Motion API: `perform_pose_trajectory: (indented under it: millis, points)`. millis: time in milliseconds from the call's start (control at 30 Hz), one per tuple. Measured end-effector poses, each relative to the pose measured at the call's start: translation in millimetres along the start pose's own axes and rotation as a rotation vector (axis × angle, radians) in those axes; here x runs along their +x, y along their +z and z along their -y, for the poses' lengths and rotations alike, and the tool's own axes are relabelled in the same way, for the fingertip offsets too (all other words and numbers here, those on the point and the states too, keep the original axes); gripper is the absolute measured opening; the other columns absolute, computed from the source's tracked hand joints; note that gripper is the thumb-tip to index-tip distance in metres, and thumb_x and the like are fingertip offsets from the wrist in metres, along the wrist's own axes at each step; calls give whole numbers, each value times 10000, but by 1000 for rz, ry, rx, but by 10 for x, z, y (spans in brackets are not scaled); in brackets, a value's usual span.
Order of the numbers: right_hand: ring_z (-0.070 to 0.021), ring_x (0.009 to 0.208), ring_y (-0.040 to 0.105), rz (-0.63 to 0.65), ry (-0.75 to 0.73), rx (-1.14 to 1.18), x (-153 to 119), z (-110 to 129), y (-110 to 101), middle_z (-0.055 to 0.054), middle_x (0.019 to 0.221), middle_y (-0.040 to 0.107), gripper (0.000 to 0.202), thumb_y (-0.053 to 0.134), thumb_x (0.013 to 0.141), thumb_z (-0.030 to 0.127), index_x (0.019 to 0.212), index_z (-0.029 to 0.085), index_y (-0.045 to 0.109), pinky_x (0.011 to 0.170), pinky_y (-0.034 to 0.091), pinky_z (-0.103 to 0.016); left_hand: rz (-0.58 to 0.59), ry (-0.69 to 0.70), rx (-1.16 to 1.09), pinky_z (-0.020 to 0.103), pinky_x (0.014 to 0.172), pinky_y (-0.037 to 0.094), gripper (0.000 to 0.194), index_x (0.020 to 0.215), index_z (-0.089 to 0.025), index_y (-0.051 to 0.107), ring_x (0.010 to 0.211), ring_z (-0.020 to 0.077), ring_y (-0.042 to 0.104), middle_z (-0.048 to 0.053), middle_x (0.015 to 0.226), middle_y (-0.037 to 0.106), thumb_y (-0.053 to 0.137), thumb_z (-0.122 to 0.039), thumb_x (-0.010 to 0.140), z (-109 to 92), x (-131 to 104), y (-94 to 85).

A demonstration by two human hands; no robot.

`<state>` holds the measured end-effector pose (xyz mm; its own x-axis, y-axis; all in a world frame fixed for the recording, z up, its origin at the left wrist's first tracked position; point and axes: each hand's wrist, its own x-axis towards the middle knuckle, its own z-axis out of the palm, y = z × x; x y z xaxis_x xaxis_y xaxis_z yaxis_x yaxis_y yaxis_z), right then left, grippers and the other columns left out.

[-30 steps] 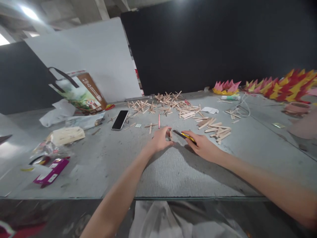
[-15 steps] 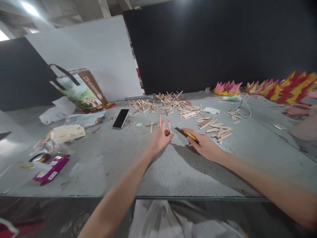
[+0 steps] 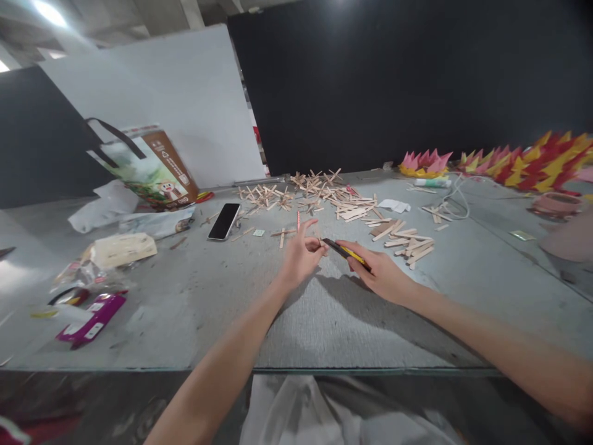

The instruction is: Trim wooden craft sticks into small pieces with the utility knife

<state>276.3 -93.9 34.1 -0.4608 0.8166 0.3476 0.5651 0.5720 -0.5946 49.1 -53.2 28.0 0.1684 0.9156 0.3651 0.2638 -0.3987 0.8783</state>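
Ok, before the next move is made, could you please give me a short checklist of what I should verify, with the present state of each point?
1. Cutter held in the right hand: ok.
2. Stick held in the left hand: ok, at the fingertips.
3. Left fingers well away from the blade: not ok, its tip is very near them.
4. Blade touching the stick: cannot tell, too small to see.
5. Phone away from the blade: ok, it lies apart, left of both hands.
6. Loose sticks near the right hand: ok, just beyond it.
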Motion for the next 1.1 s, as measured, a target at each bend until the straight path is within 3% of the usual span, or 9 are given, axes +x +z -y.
perform_pose_trajectory:
  millis: [300, 500, 700, 1100]
  points:
    - [-170, 599, 601, 7, 14, -24, 6, 3, -5, -23, 827, 692, 459, 366, 1090, 354, 1525, 268, 484, 612, 472, -278, 30, -1, 95, 287, 859, 574, 660, 1482, -235, 417, 767, 142, 748, -24, 810, 774, 704, -186, 890, -34, -6, 4]
    - [-233, 867, 707, -11, -40, -69, -30, -30, 73, -109, 1120, 743, 484, 360, 1080, 292, 1556, 253, 440, 773, 527, -331, 25, -20, 153, 296, 840, 567, 720, 1532, -204, 370, 786, 163, 750, -1, 827, 779, 695, -180, 890, -28, -27, 18]
    - [-232, 776, 704, 30, 10, -129, -80, 18, 136, -116, 1132, 735, 559, 344, 1075, 249, 1632, 295, 319, 687, 504, -312, 23, -69, 252, 336, 811, 545, 551, 1453, -193, 470, 829, 220, 752, 58, 903, 794, 651, -219, 934, 0, -74, 60]
    - [-244, 861, 731, 6, -8, -105, -83, 32, 149, -128, 1164, 743, 532, 363, 1069, 225, 1600, 265, 378, 738, 530, -320, 51, -65, 272, 345, 828, 525, 433, 1412, -215, 497, 883, 232, 760, 66, 918, 800, 582, -190, 988, -58, -92, 64]
